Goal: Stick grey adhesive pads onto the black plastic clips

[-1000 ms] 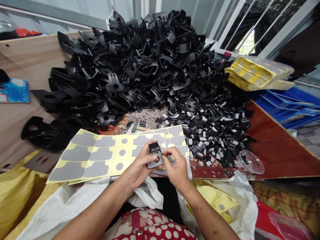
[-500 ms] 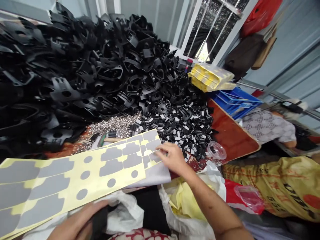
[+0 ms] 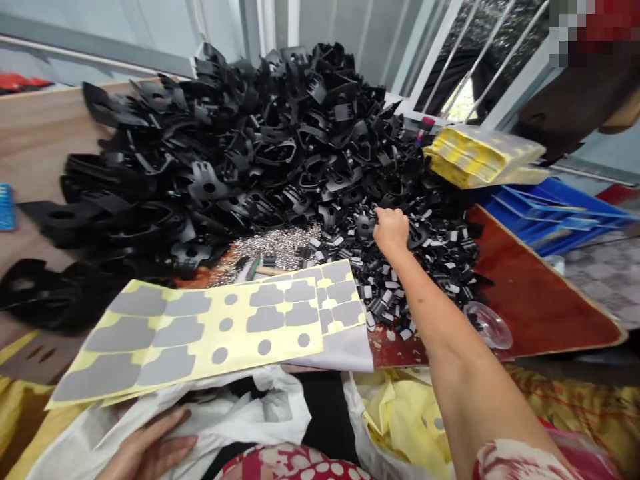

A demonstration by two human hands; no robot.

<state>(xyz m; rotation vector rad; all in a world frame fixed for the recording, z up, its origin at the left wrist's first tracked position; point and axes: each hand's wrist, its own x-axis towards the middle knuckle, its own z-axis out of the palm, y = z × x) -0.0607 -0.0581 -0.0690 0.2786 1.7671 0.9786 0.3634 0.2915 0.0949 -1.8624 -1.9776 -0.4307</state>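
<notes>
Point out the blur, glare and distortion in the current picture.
All in the head view: upper-right corner pixelated; washed-out patch in the window; glints on the metal pieces; left hand slightly soft; outer edges look stretched, as through a wide lens.

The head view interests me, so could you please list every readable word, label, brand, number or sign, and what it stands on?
No text can be read.
Yellow sack at right: reddish marks, too blurred to read.
Blue item at left edge: any print is too small and blurred to read.
</notes>
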